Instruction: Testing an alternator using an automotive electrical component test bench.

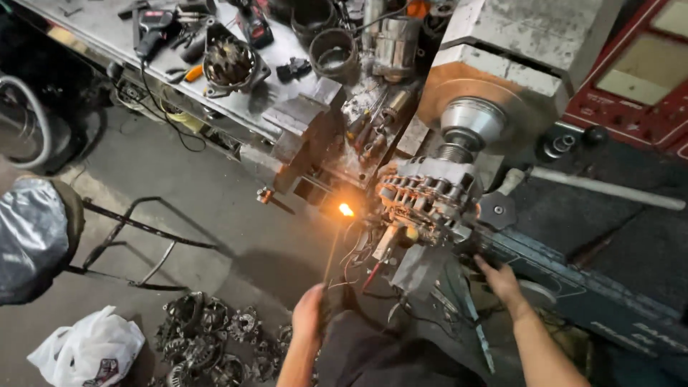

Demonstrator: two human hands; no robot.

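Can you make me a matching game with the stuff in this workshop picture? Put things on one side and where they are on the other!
Things:
1. alternator
2. white plastic bag
3. glowing orange tip
4. right hand

Places:
A. lying on the floor at lower left
B. at the end of the thin rod held by the left hand
C. mounted on the machine under the round metal pulley
D. reaching onto the machine just below the alternator

Pairs: 1-C, 2-A, 3-B, 4-D
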